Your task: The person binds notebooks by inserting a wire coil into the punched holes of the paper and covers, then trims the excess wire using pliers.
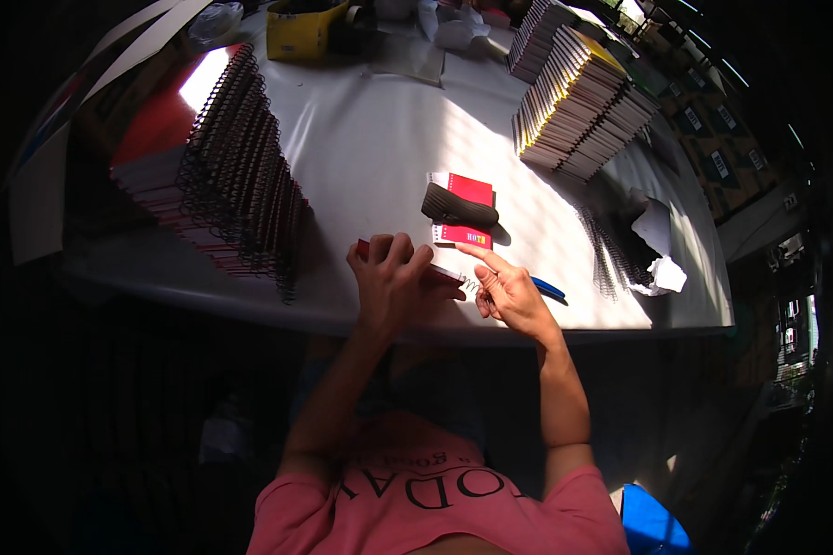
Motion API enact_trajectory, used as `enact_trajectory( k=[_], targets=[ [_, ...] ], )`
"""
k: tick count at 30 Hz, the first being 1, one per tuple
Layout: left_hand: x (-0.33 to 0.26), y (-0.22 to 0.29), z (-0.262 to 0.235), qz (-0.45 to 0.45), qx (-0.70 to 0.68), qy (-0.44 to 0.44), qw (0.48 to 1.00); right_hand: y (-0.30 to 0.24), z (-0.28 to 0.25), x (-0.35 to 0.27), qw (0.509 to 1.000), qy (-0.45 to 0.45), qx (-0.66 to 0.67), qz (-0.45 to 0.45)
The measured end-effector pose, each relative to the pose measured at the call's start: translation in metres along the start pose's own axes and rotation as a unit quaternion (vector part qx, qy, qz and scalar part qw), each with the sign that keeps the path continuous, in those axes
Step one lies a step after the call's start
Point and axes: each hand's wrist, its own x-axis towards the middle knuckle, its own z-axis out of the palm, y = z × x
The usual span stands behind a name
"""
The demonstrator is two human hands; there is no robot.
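Note:
Near the table's front edge, my left hand (391, 282) grips a small red notebook (448, 275), its fingers curled over the cover. From the notebook's right end sticks out a thin spiral wire (470, 284). That wire's tip meets my right hand (512, 294), whose thumb and lower fingers close around it while the index finger points out to the left. Just beyond the hands lies a red booklet (472, 190) with a punched white edge, a dark ribbed piece (458, 205) resting across it. Beside my right hand is a blue curved handle (548, 289), partly hidden.
At left stands a tall stack of spiral-bound red notebooks (236, 176). Another notebook stack (578, 106) rises at the far right. Loose dark spiral coils (611, 250) and crumpled white paper (665, 276) lie at right. A yellow box (296, 35) sits at the back.

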Motion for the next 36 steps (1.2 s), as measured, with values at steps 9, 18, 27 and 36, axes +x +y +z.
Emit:
enact_trajectory(
  k=[9,18,27,36],
  targets=[
    [-0.004,-0.015,0.0,0.031,-0.041,0.021,0.998,0.017,-0.009,0.015,0.986,-0.102,-0.048,-0.126],
    [-0.004,-0.02,-0.007,0.06,-0.071,0.017,0.995,0.024,-0.024,0.122,0.941,0.032,-0.334,-0.032],
    [-0.008,-0.015,-0.006,0.029,-0.091,-0.001,0.995,0.05,0.004,0.036,0.878,-0.133,0.422,-0.181],
    [-0.005,-0.02,-0.004,0.045,-0.113,-0.01,0.992,0.039,-0.005,0.039,0.884,-0.113,0.26,-0.371]
  ],
)
